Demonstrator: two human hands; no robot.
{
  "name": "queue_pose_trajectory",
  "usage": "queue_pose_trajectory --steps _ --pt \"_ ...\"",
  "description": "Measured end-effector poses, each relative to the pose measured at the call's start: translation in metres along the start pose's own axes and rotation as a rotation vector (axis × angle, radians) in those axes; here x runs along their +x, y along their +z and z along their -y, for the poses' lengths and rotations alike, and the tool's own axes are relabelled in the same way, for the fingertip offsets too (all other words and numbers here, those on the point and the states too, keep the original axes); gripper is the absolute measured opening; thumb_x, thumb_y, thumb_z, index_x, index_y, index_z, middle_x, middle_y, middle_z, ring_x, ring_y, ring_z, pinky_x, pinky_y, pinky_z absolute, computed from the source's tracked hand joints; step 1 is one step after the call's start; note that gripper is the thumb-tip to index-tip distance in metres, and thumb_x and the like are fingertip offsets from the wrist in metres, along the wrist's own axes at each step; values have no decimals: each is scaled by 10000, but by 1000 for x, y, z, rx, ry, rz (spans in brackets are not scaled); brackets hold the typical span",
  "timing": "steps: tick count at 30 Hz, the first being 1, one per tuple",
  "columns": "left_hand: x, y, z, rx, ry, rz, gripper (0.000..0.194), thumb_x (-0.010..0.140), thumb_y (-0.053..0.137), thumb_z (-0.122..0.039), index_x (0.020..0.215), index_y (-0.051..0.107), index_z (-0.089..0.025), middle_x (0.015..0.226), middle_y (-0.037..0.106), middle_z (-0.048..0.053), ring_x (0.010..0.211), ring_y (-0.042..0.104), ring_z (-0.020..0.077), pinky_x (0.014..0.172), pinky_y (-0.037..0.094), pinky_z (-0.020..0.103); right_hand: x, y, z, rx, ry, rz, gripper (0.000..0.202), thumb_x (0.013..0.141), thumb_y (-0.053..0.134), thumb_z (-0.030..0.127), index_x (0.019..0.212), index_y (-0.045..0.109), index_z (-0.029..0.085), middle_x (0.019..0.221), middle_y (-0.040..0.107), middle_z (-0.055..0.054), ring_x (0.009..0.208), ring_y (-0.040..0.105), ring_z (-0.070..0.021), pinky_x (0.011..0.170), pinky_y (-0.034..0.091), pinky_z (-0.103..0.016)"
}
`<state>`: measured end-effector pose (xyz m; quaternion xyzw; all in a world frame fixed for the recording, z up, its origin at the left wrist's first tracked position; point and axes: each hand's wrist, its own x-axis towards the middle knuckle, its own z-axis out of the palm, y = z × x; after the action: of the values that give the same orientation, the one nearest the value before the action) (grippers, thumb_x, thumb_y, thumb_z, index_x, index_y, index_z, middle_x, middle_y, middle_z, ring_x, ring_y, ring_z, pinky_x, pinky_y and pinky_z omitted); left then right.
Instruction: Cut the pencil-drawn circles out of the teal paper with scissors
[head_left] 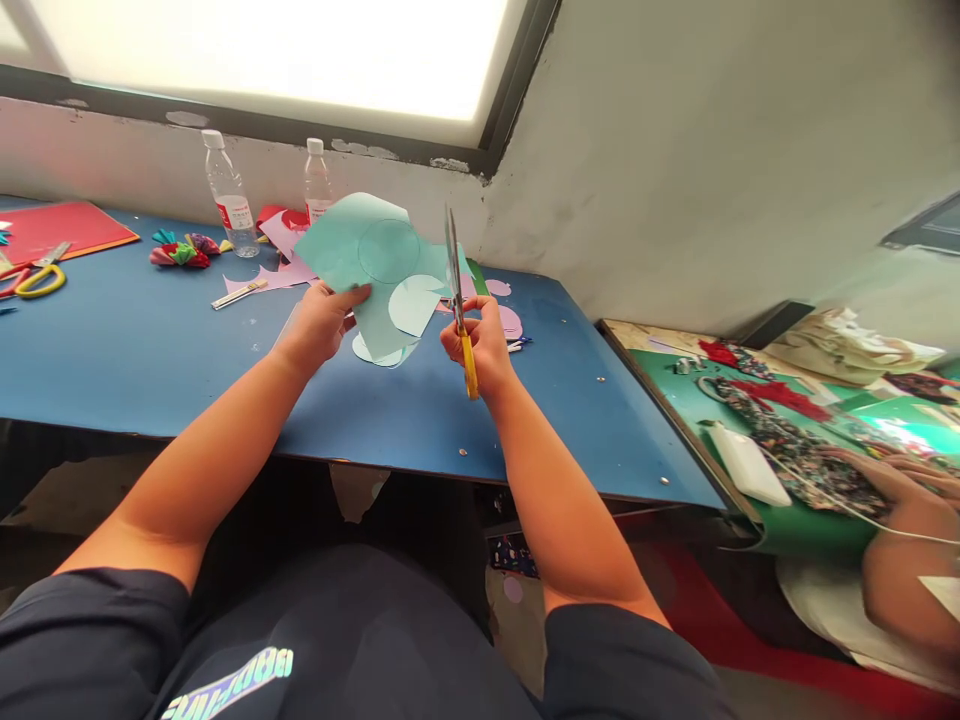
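My left hand (pixel 324 318) pinches the lower left part of a pale teal sheet of paper (pixel 337 238), thumb on top. A circle is drawn on the sheet, and its edge has curved cuts. In my right hand (pixel 487 345) is a pair of scissors (pixel 459 290) with yellow handles, blades pointing up beside the paper's right side. Whether the blades touch the paper I cannot tell. A rounded light teal piece (pixel 412 305) shows between my hands, and another pale piece (pixel 367 349) lies below the sheet.
Two plastic bottles (pixel 234 205) stand at the wall behind pink paper scraps (pixel 274 278). At left are a red folder (pixel 71 228), yellow-handled scissors (pixel 41 283) and colourful fabric bows (pixel 184 250). Another person's hand (pixel 892 470) rests on patterned cloth at the green table (pixel 817 525) on the right.
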<state>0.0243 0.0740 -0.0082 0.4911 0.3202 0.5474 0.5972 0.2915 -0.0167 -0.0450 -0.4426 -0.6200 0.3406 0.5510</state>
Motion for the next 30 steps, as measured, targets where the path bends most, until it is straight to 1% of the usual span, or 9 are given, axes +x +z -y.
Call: queue_pose_trajectory --steps 3,6,9,13,16,19,22,24,30 --pt "3 -2 1 -127 41 31 667 705 1119 -388 1294 829 -270 1451 879 69 1418 786 291 1190 619 415 -3 2 0 -63 -60 -22 828 811 1036 834 1214 507 342 810 582 82 689 520 -177 683 435 -339" --pt "6 -6 4 -214 43 55 545 765 1128 -356 1233 861 -277 1375 869 42 1199 790 206 963 609 325 -4 4 -1 -112 -62 -3 793 777 1073 740 1182 531 326 776 569 100 682 474 -168 692 398 -343" --pt "10 -11 6 -253 40 56 435 792 1123 -304 1153 884 -256 1332 850 36 1023 731 141 791 556 267 -3 4 -2 -170 -45 27 702 834 1002 695 1184 519 324 778 542 106 695 456 -174 705 389 -356" --pt "13 -14 8 -284 54 41 375 847 1100 -311 1158 896 -267 1267 843 18 951 699 109 779 575 225 0 2 -4 -257 -7 72 614 883 917 628 1199 484 328 818 548 99 716 489 -191 747 419 -383" --pt "13 -14 10 -274 55 25 312 882 1075 -318 1129 891 -267 1217 850 21 964 729 125 806 605 235 2 3 -7 -282 -2 73 627 872 916 622 1205 474 328 831 561 97 728 516 -200 763 418 -390" --pt "9 -9 9 -237 39 18 308 856 1077 -313 1086 879 -258 1232 873 48 1071 796 182 858 648 275 2 5 -9 -274 -15 65 635 873 911 640 1209 472 328 832 567 98 732 518 -200 766 414 -387" --pt "0 -1 6 -181 32 40 441 782 1120 -332 1151 884 -279 1362 891 55 1265 826 258 980 690 346 3 7 -11 -254 -28 56 628 886 897 657 1210 468 332 828 555 103 729 512 -195 760 414 -377" --pt "-8 3 3 -132 26 59 534 738 1151 -381 1193 886 -288 1414 892 56 1330 823 296 1018 695 389 3 7 -12 -239 -35 48 628 892 900 668 1206 472 334 818 549 106 720 503 -192 745 405 -369" --pt "-20 7 6 9 5 107 712 695 1164 -570 1262 910 -220 1404 903 138 1228 851 307 973 716 404 2 9 -14 -185 -41 28 642 916 901 738 1205 485 343 816 562 102 710 497 -195 734 411 -362"
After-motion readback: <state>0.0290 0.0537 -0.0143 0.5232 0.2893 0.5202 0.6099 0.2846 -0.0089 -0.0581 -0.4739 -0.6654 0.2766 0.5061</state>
